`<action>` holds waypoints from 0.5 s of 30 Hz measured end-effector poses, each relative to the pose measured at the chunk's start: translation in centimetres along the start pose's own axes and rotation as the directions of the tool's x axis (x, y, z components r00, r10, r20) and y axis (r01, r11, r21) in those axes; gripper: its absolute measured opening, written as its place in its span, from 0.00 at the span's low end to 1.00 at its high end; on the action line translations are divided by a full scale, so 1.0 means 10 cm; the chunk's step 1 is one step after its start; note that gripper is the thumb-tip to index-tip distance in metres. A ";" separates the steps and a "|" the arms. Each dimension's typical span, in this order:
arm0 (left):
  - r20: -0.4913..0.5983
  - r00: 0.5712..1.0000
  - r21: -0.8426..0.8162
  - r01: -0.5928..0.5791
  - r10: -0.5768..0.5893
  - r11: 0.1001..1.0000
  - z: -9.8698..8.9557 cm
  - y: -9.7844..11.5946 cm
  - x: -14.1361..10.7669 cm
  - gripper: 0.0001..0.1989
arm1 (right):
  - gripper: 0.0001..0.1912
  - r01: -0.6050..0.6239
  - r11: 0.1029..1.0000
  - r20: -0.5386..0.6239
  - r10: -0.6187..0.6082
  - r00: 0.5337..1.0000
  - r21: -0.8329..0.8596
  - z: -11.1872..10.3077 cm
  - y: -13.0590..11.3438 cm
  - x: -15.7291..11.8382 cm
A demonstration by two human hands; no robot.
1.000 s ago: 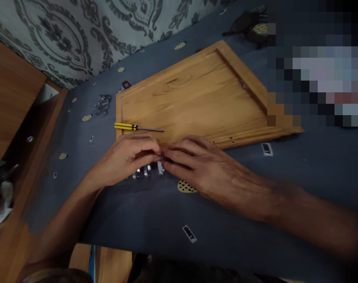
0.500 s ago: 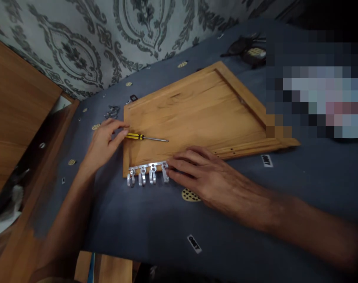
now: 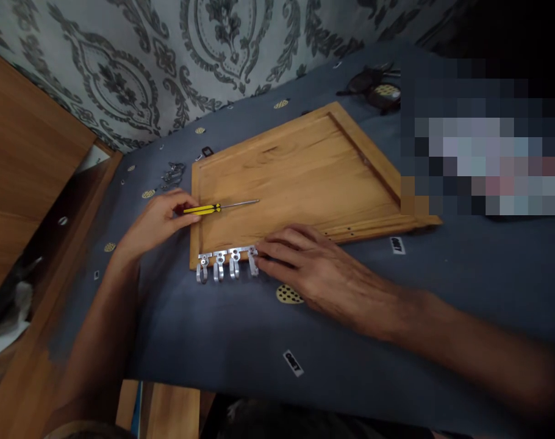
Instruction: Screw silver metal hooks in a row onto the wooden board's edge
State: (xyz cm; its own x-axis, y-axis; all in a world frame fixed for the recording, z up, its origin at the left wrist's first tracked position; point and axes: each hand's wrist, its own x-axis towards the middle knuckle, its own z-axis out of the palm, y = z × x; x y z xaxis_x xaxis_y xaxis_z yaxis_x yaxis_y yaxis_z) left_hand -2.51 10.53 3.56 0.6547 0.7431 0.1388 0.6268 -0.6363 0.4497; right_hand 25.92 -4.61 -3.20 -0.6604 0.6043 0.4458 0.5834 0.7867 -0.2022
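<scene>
A yellow-and-black screwdriver [image 3: 207, 209] is pinched by its handle in my left hand [image 3: 152, 222], its metal shaft pointing right over the wooden panel [image 3: 277, 177]. The panel lies on the blue cloth and has a raised rim. A silver metal hook rack [image 3: 227, 255] sits along the panel's near left edge, its hooks hanging over the rim. My right hand [image 3: 314, 268] rests at the near edge, with its fingertips closed on the rack's right end; the fingers hide that end. The thumb is hidden.
Small metal pieces [image 3: 173, 174] lie on the cloth left of the panel, near a small dark buckle-like item [image 3: 207, 152]. A dark object [image 3: 373, 88] lies behind the panel. Patterned wall covering [image 3: 227, 36] rises at the back; a wooden cabinet [image 3: 30, 122] stands left. The right side is pixelated.
The screwdriver has tilted so its tip points slightly upward, and more of its handle shows in my left hand. My right hand stays at the rack. The view has shifted slightly.
</scene>
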 end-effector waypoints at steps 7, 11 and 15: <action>-0.370 0.924 -0.227 -0.191 0.097 0.955 -0.11 0.44 0.00 0.13 | 0.15 -0.009 1.000 0.020 0.009 1.000 -0.003 -0.01 0.01 0.00; -0.582 0.805 -0.341 -0.369 0.114 0.865 0.01 0.84 0.01 0.09 | 0.16 0.005 1.000 0.001 -0.005 1.000 -0.009 0.00 0.01 -0.01; -0.678 0.726 -0.281 -0.398 0.113 0.873 0.20 1.07 -0.04 0.12 | 0.15 0.002 1.000 -0.017 -0.002 1.000 -0.001 0.01 0.01 0.00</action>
State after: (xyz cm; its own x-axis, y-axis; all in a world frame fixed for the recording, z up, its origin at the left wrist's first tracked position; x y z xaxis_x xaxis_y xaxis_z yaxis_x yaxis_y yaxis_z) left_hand 4.78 3.03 6.59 0.2596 0.6085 0.7499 0.1681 -0.7931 0.5854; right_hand 25.95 -4.54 -3.31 -0.6534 0.6008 0.4606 0.5828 0.7875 -0.2005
